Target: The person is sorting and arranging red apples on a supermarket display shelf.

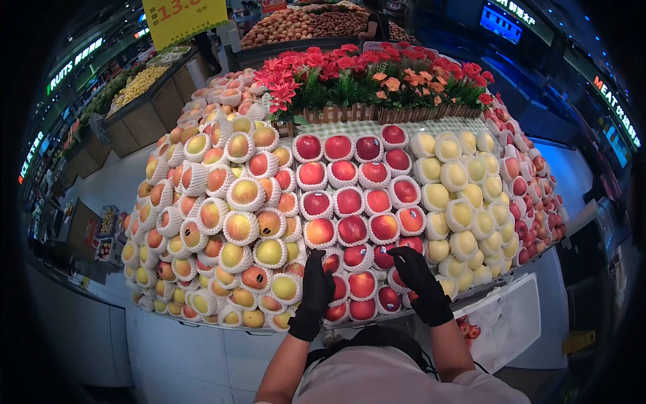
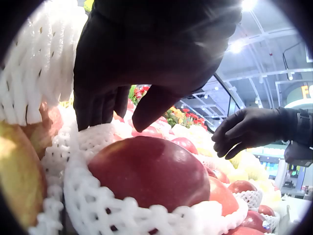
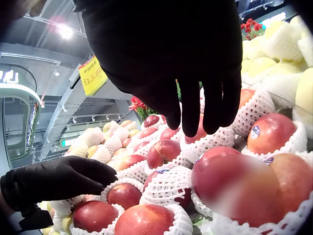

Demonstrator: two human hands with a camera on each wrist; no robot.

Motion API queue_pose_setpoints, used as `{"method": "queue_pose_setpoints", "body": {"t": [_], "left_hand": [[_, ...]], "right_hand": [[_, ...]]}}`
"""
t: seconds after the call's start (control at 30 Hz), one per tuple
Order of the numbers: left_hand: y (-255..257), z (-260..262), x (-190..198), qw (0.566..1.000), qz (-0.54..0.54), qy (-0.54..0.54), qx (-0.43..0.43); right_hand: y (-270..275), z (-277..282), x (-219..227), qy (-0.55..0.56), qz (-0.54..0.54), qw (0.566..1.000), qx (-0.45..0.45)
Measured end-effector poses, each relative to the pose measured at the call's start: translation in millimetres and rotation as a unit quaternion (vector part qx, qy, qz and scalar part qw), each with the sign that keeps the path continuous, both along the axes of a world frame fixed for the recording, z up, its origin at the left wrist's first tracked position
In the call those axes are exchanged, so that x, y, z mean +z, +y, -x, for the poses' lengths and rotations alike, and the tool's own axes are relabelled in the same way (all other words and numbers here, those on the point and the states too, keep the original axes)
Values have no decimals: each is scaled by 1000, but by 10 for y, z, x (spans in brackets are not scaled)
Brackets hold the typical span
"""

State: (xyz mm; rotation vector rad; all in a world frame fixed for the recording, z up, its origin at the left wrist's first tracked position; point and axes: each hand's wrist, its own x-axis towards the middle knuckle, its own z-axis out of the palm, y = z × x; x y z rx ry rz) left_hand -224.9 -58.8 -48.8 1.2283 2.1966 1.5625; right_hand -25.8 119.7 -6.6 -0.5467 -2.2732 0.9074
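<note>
Both hands wear black gloves and reach over the front rows of red apples [image 1: 362, 285] in white foam nets. My left hand [image 1: 319, 289] is at the left edge of these rows. In the left wrist view its fingers [image 2: 95, 105] point down behind a big dark red apple [image 2: 151, 171], fingertips right at the foam net [image 2: 95, 137]. My right hand [image 1: 422, 286] is over the right side of the same rows. In the right wrist view its straight fingers [image 3: 212, 105] hang down over a netted apple [image 3: 203, 134]. Neither palm shows anything held.
Yellow-red netted apples [image 1: 232, 256] heap up on the left, pale yellow netted fruit [image 1: 463, 214] lies right. Behind stands a flower planter [image 1: 397, 113]. A white bin [image 1: 518, 316] holding loose red apples is low at the right. A yellow price sign [image 1: 185, 20] hangs above.
</note>
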Motion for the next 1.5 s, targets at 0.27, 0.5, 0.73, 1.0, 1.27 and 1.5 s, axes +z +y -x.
{"method": "queue_pose_setpoints", "body": {"t": [0.27, 0.5, 0.73, 1.0, 1.27, 1.5], "left_hand": [[134, 66, 92, 983, 54, 169, 39], [138, 126, 12, 983, 39, 178, 30], [164, 196, 57, 983, -8, 180, 33], [95, 50, 370, 985, -51, 165, -11], [-81, 74, 175, 995, -25, 80, -47], [-143, -90, 212, 995, -47, 6, -90]], "right_hand": [[-76, -81, -103, -67, 41, 996, -35], [-129, -204, -92, -60, 57, 995, -51], [-284, -430, -149, -94, 102, 984, -114], [-522, -748, -300, -38, 79, 978, -190], [-697, -809, -85, -144, 159, 947, -238], [-859, -885, -109, -164, 147, 934, -283]]}}
